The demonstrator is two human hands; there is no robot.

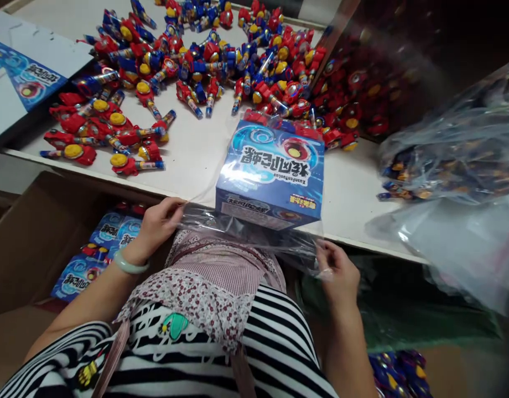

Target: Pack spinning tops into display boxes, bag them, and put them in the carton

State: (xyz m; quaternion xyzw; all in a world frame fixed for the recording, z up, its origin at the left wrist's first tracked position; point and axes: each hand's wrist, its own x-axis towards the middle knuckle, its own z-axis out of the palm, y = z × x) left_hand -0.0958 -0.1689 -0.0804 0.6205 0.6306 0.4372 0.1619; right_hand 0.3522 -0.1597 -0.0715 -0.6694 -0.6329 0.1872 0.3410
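A blue printed box (271,171) sits at the table's front edge inside a clear plastic bag (242,226). The bag's open end reaches over the edge toward my body. My left hand (161,221) pinches one corner of that end between thumb and fingers. At the opposite corner, my right hand (336,268) grips the film the same way. Neither hand touches the box itself. Behind and left of it lie many red and blue toys (213,61) with yellow knobs and short tubes.
A cardboard box (26,226) below the table on the left holds several blue printed boxes (78,273) and toys. Flat printed card (34,83) lies at the table's left. Plastic bags (453,160) with small packed items stand at the right. More blue toys (399,373) are low at the right.
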